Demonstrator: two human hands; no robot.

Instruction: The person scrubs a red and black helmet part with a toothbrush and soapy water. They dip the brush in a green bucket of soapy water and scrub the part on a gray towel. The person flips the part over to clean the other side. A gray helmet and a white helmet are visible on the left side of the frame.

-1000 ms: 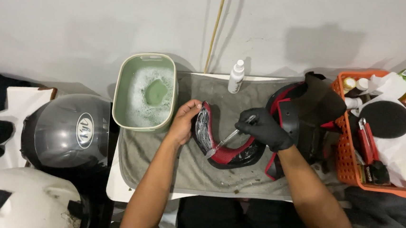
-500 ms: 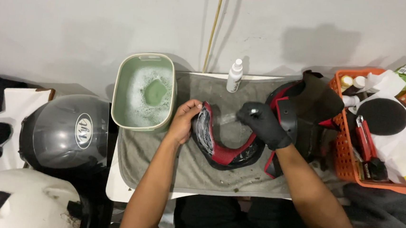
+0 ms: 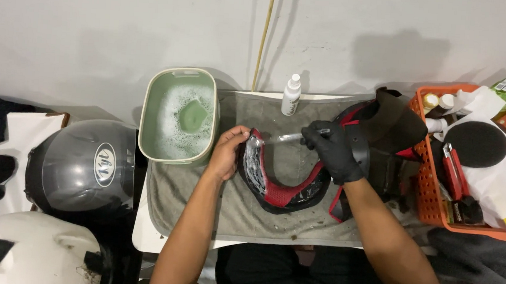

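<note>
Left hand (image 3: 227, 153): bare, fingers curled, gripping the soapy end of the red-and-black helmet pad (image 3: 280, 182).
Right hand (image 3: 332, 149): black-gloved, closed around a small brush (image 3: 289, 138) whose tip meets the pad.
Helmet pad: lying on the grey towel (image 3: 201, 203) covering the worktop, beside the green basin (image 3: 177, 116).

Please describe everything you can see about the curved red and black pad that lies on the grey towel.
The curved pad is a U-shaped piece, seemingly padded fabric, red mesh inside with a black edge. It lies on the grey towel, its open side facing away from the person. White foam covers its left end. The bare left hand grips that end, while the black-gloved right hand holds a small brush whose tip reaches the foamy part. The right end runs under the gloved hand.
</note>
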